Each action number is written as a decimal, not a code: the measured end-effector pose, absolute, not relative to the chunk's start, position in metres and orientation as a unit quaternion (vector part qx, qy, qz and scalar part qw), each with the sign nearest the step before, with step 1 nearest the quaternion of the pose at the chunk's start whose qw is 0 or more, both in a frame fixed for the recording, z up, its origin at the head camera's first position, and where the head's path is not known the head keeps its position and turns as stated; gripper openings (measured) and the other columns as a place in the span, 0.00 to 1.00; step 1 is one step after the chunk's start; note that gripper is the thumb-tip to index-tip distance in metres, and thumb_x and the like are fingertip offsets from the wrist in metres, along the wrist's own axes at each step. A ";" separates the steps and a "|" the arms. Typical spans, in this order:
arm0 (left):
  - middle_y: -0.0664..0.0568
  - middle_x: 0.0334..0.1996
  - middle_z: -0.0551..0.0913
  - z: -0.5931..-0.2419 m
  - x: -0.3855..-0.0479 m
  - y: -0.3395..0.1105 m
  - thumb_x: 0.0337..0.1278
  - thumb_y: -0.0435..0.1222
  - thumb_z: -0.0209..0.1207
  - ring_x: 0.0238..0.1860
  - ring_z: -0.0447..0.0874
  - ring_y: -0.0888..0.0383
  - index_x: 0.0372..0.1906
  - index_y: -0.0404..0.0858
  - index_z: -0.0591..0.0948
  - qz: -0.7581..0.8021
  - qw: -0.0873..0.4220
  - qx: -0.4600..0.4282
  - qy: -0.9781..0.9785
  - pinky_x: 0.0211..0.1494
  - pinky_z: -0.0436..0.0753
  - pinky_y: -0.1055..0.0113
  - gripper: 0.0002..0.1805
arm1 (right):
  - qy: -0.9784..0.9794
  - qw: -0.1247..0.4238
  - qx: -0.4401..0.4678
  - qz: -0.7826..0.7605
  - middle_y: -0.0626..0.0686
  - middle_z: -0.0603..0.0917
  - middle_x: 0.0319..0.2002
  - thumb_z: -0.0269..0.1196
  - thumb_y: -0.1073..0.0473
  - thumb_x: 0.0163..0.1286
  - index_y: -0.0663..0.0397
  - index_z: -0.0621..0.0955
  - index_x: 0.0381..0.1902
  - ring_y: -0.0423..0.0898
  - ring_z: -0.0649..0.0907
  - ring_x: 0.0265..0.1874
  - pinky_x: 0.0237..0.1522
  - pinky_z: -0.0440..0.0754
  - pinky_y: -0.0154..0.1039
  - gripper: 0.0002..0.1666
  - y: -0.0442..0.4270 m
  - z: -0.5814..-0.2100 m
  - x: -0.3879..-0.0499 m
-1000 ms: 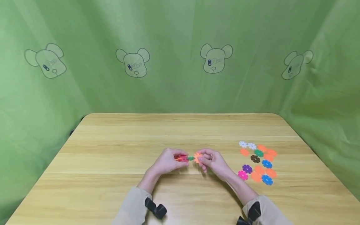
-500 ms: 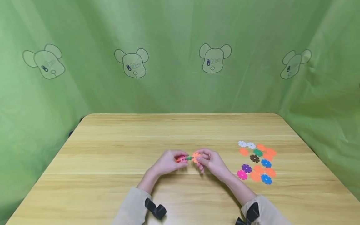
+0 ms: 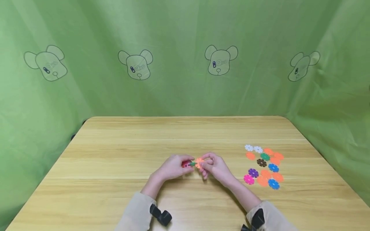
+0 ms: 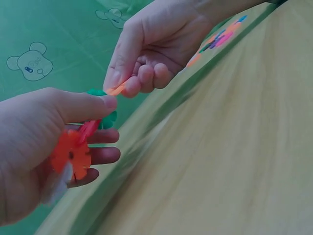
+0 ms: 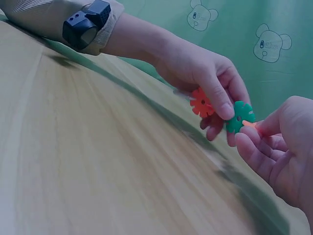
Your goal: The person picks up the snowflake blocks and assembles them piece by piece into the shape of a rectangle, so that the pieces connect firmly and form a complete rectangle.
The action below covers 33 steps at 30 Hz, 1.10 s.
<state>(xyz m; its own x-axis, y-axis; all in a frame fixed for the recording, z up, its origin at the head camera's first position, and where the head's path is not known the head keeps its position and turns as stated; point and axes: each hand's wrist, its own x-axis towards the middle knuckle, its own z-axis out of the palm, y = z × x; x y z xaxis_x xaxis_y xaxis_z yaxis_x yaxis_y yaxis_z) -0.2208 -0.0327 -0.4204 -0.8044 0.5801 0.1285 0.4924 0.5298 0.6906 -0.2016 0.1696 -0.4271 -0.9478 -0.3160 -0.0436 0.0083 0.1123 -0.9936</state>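
Observation:
My left hand (image 3: 173, 166) holds a joined chain of notched discs above the table. In the left wrist view the chain shows an orange disc (image 4: 71, 154), a pinkish-red disc (image 4: 88, 131) and a green disc (image 4: 108, 120), with something whitish beside the orange one. Between thumb and fingers, my right hand (image 3: 218, 168) pinches another orange disc (image 3: 198, 162). That disc meets the edge of the green disc (image 5: 239, 116) in the right wrist view; how deep their slots sit in each other I cannot tell.
On the right of the wooden table (image 3: 115, 192) lie loose notched discs: two white, several orange, a green, a brown (image 3: 261, 162), a purple (image 3: 253, 173), a pink (image 3: 249, 179) and two blue (image 3: 273, 184). A green curtain (image 3: 173, 96) hangs behind.
My right hand has shifted slightly left with its orange disc, closer to my left hand. The chain in my left hand has turned a little. The loose discs lie as before.

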 end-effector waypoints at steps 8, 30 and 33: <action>0.55 0.31 0.82 -0.422 -0.220 -0.027 0.53 0.41 0.63 0.19 0.70 0.67 0.50 0.37 0.81 0.387 0.042 0.306 0.869 0.24 0.73 0.73 0.20 | 0.728 0.125 -0.098 -0.667 0.60 0.81 0.25 0.54 0.72 0.63 0.73 0.64 0.48 0.45 0.80 0.19 0.25 0.82 0.40 0.16 0.161 -0.430 -0.202; 0.50 0.44 0.83 -0.425 -0.220 -0.031 0.54 0.42 0.62 0.21 0.68 0.66 0.51 0.40 0.81 0.374 0.026 0.287 0.882 0.34 0.74 0.71 0.20 | 0.782 0.076 -0.078 -0.614 0.65 0.81 0.38 0.58 0.61 0.66 0.73 0.71 0.53 0.52 0.82 0.32 0.36 0.82 0.41 0.23 0.196 -0.427 -0.212; 0.51 0.41 0.84 -0.425 -0.220 -0.031 0.54 0.42 0.62 0.19 0.65 0.65 0.51 0.40 0.81 0.378 0.029 0.284 0.881 0.30 0.72 0.71 0.19 | 0.805 0.054 -0.059 -0.587 0.64 0.80 0.43 0.59 0.58 0.66 0.69 0.71 0.55 0.53 0.82 0.38 0.40 0.81 0.39 0.25 0.216 -0.424 -0.213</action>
